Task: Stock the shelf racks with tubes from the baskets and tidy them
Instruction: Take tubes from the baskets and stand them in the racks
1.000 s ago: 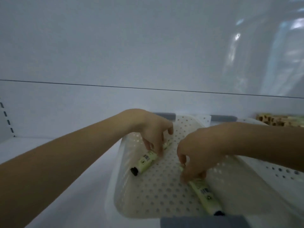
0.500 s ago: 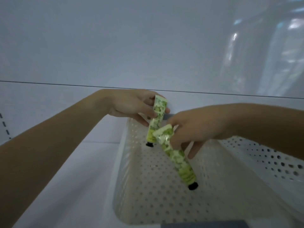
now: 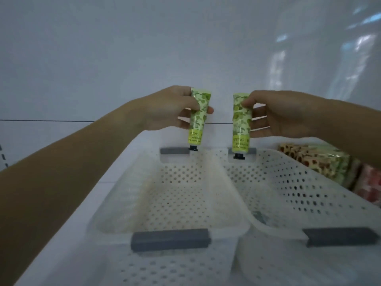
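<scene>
The left arm is reaching in from the lower left of the frame toward the centre. The left hand (image 3: 171, 108) is holding the left tube (image 3: 198, 118) just above the middle of the frame, thumb and fingers pinching the upper half. This green, leaf-patterned tube is hanging almost upright with its black cap pointing down, above the far end of the left basket (image 3: 123, 195) and not touching it.

Just to the right, the right tube (image 3: 241, 124), of the same green design, is hanging cap down as well, a gap separating it from the first. The right hand (image 3: 284, 114), coming in from the right edge, is gripping it near the top with fingertips and thumb, the other fingers curling behind. Its cap is sitting in front of the far grey handle of the right basket (image 3: 299, 182); I cannot tell whether it is touching.

Both white perforated baskets are sitting side by side in the lower half, on the white shelf (image 3: 70, 261), their inner rims touching. A grey handle (image 3: 170, 239) is facing the camera on the left basket. No tubes are showing inside either one. At the right edge, patterned packets (image 3: 313, 159) are lying behind the right basket.
</scene>
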